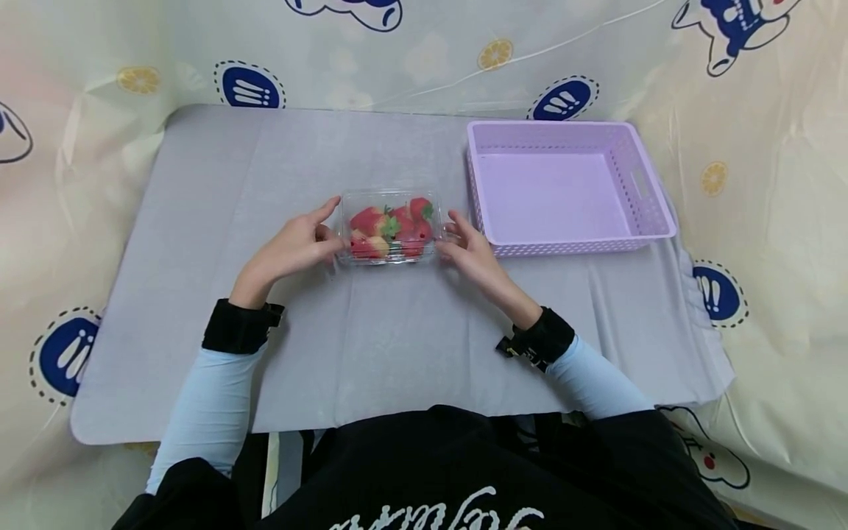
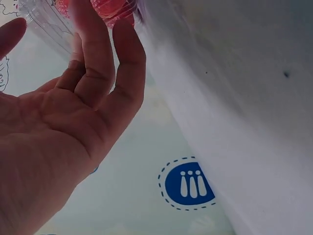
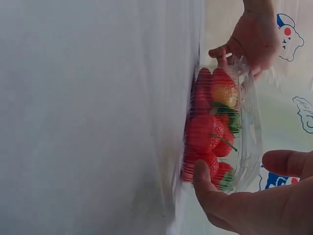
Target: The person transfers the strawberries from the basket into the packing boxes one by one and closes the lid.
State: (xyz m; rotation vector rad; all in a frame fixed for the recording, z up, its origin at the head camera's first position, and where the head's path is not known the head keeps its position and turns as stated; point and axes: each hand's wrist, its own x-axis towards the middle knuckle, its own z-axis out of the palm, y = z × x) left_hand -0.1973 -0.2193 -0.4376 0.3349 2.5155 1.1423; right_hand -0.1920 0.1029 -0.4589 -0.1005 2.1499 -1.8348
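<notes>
A clear plastic box [image 1: 391,254] of red strawberries [image 1: 400,221] with green leaves sits on the cloth-covered table. At its left end is my left hand [image 1: 301,239], the index finger reaching to the far corner and other fingertips by the near side. My right hand [image 1: 473,254] is at the opposite end, fingertips at the box wall. Ribbed walls of the box [image 3: 252,132] show in the right wrist view, with a thumb and finger spread about its near end. In the left wrist view, loosely bent fingers [image 2: 129,63] reach the box, mostly cut off by the frame.
A purple plastic basket [image 1: 556,195] with perforated sides stands at the back right, just beyond my right hand. Grey cloth [image 1: 397,346] covers the table. A printed curtain [image 1: 424,59] hangs around its back and sides.
</notes>
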